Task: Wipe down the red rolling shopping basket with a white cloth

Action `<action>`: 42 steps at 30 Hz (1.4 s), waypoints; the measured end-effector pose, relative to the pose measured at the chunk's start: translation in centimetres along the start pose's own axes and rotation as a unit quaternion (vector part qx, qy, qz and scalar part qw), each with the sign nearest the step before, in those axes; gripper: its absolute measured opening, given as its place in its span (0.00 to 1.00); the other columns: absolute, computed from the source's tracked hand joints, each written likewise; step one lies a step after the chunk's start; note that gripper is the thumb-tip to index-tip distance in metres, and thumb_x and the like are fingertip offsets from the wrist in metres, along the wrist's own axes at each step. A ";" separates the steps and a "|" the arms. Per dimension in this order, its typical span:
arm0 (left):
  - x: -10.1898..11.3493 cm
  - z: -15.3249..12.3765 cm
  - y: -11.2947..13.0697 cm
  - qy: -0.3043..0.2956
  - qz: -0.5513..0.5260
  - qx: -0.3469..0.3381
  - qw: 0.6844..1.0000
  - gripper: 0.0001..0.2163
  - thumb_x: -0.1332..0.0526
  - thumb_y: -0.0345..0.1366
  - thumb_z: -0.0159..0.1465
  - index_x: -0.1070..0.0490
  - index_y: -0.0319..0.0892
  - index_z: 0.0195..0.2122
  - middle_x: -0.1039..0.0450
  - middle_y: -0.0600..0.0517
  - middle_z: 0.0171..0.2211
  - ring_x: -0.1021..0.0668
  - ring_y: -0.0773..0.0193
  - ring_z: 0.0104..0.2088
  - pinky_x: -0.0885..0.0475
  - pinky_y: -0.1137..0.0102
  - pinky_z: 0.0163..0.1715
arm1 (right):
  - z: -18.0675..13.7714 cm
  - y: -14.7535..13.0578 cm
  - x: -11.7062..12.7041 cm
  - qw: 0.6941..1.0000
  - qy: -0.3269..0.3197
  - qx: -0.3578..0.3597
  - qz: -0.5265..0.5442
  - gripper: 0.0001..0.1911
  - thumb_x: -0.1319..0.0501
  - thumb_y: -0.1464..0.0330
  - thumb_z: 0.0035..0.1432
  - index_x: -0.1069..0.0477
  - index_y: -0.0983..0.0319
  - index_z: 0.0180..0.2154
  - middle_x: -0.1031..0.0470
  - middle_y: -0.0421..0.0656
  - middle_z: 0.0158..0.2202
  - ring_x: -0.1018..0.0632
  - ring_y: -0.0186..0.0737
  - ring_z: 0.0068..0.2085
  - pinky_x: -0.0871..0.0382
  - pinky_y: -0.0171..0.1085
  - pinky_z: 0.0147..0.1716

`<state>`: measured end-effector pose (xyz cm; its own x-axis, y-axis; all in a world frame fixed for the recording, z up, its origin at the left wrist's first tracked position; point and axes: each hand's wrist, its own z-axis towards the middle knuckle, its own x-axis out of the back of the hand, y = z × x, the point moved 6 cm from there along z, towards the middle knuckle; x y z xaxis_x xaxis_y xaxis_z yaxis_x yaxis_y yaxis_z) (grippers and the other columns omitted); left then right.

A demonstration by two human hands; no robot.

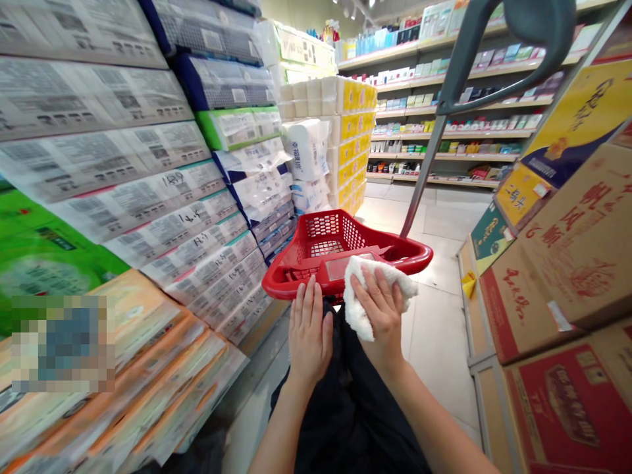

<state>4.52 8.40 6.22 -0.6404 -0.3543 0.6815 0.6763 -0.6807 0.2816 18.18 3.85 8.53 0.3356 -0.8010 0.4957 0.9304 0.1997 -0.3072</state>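
A red plastic shopping basket (316, 240) stands on the shop floor in front of me, with a grey pull handle (429, 158) rising to the upper right. My left hand (310, 329) lies flat against the basket's near rim, fingers stretched out and together. My right hand (380, 309) presses a white cloth (356, 313) onto the same rim, fingers spread over the cloth. The basket looks empty inside. My dark trousers (345, 408) show below the hands.
Stacks of packaged tissue and paper rolls (148, 197) fill the left side, with yellow packs (353, 131) further back. Red and brown cartons (567, 276) line the right. A tiled aisle floor (439, 329) runs ahead to shelves of small goods (444, 99).
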 end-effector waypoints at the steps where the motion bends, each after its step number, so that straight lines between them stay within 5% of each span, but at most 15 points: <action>1: 0.0 0.0 0.0 0.001 0.001 0.000 1.000 0.29 0.52 0.33 0.71 0.61 0.43 0.71 0.50 0.42 0.70 0.51 0.57 0.71 0.49 0.55 0.67 | 0.0 -0.5 -0.2 1.000 -0.010 0.007 0.002 0.26 0.48 0.71 0.67 0.41 0.54 0.65 0.36 0.45 0.65 0.40 0.48 0.68 0.55 0.55 0.67; 6: 0.0 -0.1 -0.1 -0.001 0.000 -0.006 1.000 0.29 0.52 0.34 0.72 0.61 0.42 0.71 0.51 0.42 0.71 0.52 0.57 0.71 0.49 0.55 0.67 | -0.8 -1.9 -0.8 0.997 -0.060 0.047 0.009 0.25 0.49 0.68 0.68 0.40 0.55 0.65 0.38 0.44 0.66 0.41 0.46 0.69 0.57 0.52 0.68; 11: -0.1 -0.1 -0.1 -0.010 0.002 -0.002 1.000 0.29 0.52 0.34 0.71 0.62 0.42 0.71 0.51 0.42 0.71 0.52 0.57 0.71 0.49 0.55 0.67 | -1.5 -0.6 -0.1 0.995 -0.072 0.064 0.003 0.23 0.51 0.70 0.69 0.38 0.55 0.63 0.36 0.43 0.65 0.39 0.44 0.68 0.57 0.51 0.68; 24: 0.0 0.0 0.0 -0.006 -0.021 0.008 1.000 0.29 0.52 0.33 0.72 0.61 0.44 0.71 0.51 0.44 0.71 0.52 0.57 0.71 0.51 0.55 0.68 | -1.9 5.3 2.0 0.999 0.013 0.018 -0.033 0.25 0.48 0.71 0.67 0.38 0.53 0.64 0.39 0.47 0.66 0.37 0.49 0.67 0.49 0.54 0.66; 30: -0.1 0.0 0.0 -0.007 -0.017 0.007 1.000 0.29 0.52 0.34 0.71 0.61 0.43 0.71 0.51 0.44 0.71 0.52 0.57 0.72 0.50 0.55 0.68 | -1.3 3.3 1.3 0.999 0.029 -0.016 -0.022 0.27 0.47 0.71 0.67 0.41 0.53 0.65 0.39 0.48 0.67 0.40 0.50 0.68 0.52 0.56 0.66; 42: -0.1 -0.2 -0.3 -0.013 -0.022 -0.011 1.000 0.29 0.53 0.32 0.71 0.63 0.42 0.72 0.53 0.44 0.71 0.54 0.57 0.72 0.52 0.56 0.68 | -0.6 -3.0 -1.5 0.996 -0.059 0.068 0.014 0.23 0.51 0.67 0.69 0.38 0.55 0.64 0.37 0.42 0.66 0.41 0.42 0.68 0.64 0.48 0.70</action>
<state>4.28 8.52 5.90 -0.6593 -0.3069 0.6864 0.6396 -0.7088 0.2974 14.81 4.15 8.21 0.3689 -0.7239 0.5829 0.9292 0.3022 -0.2128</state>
